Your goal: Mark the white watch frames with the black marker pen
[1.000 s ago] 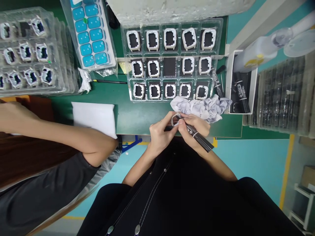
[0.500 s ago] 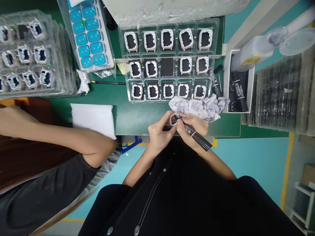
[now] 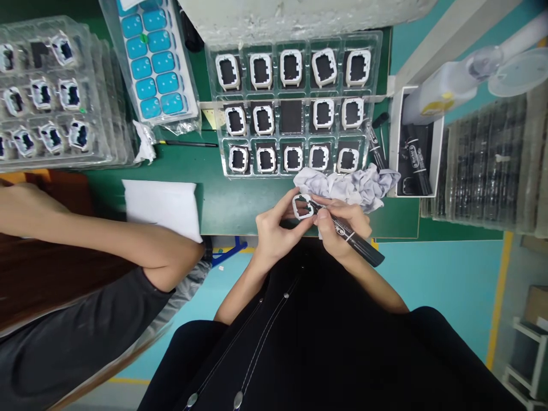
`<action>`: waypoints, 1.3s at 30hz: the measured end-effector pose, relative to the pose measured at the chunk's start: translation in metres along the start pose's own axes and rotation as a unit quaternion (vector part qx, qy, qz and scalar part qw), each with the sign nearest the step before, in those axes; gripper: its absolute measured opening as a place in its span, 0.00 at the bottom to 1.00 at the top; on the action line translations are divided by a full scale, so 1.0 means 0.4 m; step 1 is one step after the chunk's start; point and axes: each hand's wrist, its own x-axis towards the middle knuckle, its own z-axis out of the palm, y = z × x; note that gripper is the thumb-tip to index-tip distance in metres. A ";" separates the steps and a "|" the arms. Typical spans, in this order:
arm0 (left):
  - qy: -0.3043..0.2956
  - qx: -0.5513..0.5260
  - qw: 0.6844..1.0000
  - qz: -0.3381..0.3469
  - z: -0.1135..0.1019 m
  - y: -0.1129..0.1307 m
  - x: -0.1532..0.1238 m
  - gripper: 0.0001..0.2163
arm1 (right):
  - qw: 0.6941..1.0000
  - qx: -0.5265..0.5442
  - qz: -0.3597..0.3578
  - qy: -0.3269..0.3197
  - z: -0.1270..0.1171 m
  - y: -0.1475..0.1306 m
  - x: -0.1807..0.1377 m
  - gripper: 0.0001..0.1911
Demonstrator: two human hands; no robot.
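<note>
Between the fingers of my left hand (image 3: 276, 228) is a small white watch-case frame (image 3: 296, 209), held over the bench's front edge. My right hand (image 3: 338, 231) grips a black marker pen (image 3: 357, 244), its tip end at the frame's right side and its body slanting down to the right. Whether the tip touches the frame I cannot tell. Just beyond my hands lies crumpled white cloth or paper (image 3: 355, 185). Behind it a clear plastic tray (image 3: 274, 98) holds several similar white frames, and one middle pocket has no frame in it.
Stacked trays of frames (image 3: 55, 123) stand at the left, beside a bagged blue-celled sheet (image 3: 160, 63). A white folded cloth (image 3: 162, 208) lies near a co-worker's arm (image 3: 128, 237). At right, a white box (image 3: 434, 160) holds markers and a bottle (image 3: 440, 91).
My right hand and the marker have shifted slightly right, exposing more of the frame. The frame has turned to show its opening more squarely. Both hands keep their hold.
</note>
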 end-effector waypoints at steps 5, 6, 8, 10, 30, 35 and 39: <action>-0.005 0.005 1.000 0.005 -0.006 0.011 0.007 0.24 | 1.000 -0.016 0.005 0.004 0.001 -0.002 -0.001 0.06; -0.003 0.006 1.000 0.008 -0.006 0.011 0.009 0.24 | 1.000 -0.022 0.011 0.005 0.000 -0.001 -0.002 0.06; 0.001 0.008 1.000 0.013 -0.006 0.011 0.011 0.22 | 0.999 -0.034 0.024 0.001 -0.002 0.001 -0.005 0.06; 0.002 0.009 1.000 0.020 -0.003 0.008 0.011 0.22 | 0.998 -0.051 0.034 -0.013 -0.006 0.004 -0.008 0.06; -0.020 0.000 1.000 -0.017 -0.009 0.011 0.025 0.24 | 0.999 0.010 0.029 0.014 0.001 0.001 -0.008 0.07; -0.020 -0.016 0.999 -0.034 -0.004 0.010 0.023 0.26 | 0.998 0.008 0.053 0.017 0.001 0.005 -0.017 0.08; -0.029 -0.014 0.999 -0.015 -0.022 0.024 0.033 0.28 | 0.997 0.014 0.048 0.059 -0.002 0.007 -0.024 0.08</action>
